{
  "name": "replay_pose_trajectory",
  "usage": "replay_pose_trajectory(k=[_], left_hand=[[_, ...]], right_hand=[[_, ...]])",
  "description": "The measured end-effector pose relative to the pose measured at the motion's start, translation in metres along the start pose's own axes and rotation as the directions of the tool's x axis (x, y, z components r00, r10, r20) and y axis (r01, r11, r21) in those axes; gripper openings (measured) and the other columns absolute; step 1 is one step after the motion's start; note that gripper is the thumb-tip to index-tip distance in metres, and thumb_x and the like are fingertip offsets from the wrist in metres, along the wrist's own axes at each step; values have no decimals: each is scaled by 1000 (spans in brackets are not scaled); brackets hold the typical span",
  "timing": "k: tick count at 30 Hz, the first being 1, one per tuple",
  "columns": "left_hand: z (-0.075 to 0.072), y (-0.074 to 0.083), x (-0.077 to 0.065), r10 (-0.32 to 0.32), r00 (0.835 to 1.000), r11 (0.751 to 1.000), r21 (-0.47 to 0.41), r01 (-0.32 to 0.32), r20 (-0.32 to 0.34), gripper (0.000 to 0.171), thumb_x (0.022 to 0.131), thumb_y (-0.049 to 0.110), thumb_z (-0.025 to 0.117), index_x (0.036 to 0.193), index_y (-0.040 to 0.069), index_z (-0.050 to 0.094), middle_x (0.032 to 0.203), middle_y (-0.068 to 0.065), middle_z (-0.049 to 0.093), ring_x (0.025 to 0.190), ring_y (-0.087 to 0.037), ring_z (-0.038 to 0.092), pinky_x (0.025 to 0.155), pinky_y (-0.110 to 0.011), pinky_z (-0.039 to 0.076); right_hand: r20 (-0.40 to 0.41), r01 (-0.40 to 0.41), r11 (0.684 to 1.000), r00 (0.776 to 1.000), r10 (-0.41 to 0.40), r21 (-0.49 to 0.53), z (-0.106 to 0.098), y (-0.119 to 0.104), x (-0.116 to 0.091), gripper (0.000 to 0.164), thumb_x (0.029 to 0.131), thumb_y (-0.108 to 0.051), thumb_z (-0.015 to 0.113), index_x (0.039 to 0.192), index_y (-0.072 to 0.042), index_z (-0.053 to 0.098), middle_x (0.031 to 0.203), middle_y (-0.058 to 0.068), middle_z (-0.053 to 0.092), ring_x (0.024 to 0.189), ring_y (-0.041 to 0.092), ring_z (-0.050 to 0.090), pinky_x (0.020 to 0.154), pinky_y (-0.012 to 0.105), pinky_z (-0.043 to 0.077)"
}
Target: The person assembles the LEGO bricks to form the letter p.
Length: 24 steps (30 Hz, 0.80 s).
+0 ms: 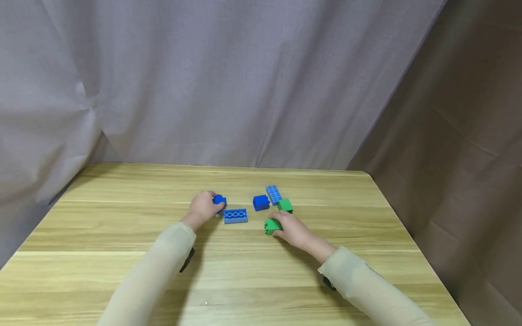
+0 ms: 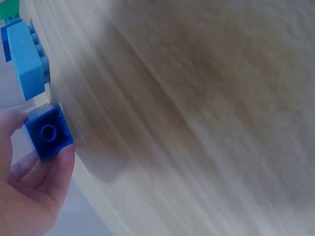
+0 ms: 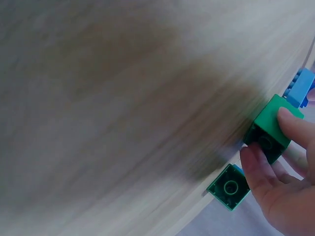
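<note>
My left hand (image 1: 201,207) pinches a dark blue toy brick (image 1: 219,202) between thumb and fingers. In the left wrist view the hollow underside of this blue brick (image 2: 48,132) faces the camera, with one round tube inside. My right hand (image 1: 296,232) grips a green brick (image 1: 271,226), its studs pointing left in the head view. A light blue brick (image 1: 235,219) lies on its long side just right of the left hand, its hollow underside toward the head camera. Close behind the right hand is a second green brick (image 1: 285,205), also lying on its side (image 3: 229,188).
Another dark blue brick (image 1: 261,203) lies on its side between the hands, farther back. Beside it a light blue brick (image 1: 273,194) stands studs up. The wooden table (image 1: 228,285) ends at a grey curtain (image 1: 212,90) behind and a darker one (image 1: 456,136) at right.
</note>
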<state>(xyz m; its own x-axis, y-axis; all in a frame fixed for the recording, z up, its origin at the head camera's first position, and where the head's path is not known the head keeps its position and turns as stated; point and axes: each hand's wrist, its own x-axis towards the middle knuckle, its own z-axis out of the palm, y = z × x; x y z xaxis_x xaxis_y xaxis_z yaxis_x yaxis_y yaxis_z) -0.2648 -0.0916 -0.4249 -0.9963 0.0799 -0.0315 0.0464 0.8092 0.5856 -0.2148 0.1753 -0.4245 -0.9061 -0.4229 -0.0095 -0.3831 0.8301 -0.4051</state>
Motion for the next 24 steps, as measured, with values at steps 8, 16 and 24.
replay_pose_trajectory(k=[8, 16, 24], left_hand=[[-12, -12, -4, 7, 1000, 998, -70, -8, -13, 47, 83, 21, 67, 116, -10, 57, 113, -26, 63, 101, -33, 64, 87, -40, 56], [-28, -23, -12, -2, 1000, 986, -169, 0, -12, 45, 80, 18, 67, 114, -9, 57, 107, -25, 64, 95, -30, 64, 80, -37, 57], [-33, -24, -22, 17, 1000, 957, -290, -19, -9, 41, 77, 13, 68, 111, -8, 57, 104, -24, 65, 93, -29, 63, 77, -32, 58]], right_hand=[[-34, -47, 998, 998, 49, 51, -3, 6, -3, 46, 85, -10, 68, 128, -1, 53, 121, 18, 55, 110, 30, 57, 95, 45, 50], [-61, -75, 988, 995, 84, 138, -12, 14, -8, 46, 85, -11, 68, 127, 1, 53, 124, 21, 55, 105, 28, 58, 89, 42, 53], [-63, -104, 977, 991, 117, 185, -17, 18, -10, 44, 84, -10, 68, 125, 1, 54, 119, 20, 57, 96, 23, 59, 80, 34, 56]])
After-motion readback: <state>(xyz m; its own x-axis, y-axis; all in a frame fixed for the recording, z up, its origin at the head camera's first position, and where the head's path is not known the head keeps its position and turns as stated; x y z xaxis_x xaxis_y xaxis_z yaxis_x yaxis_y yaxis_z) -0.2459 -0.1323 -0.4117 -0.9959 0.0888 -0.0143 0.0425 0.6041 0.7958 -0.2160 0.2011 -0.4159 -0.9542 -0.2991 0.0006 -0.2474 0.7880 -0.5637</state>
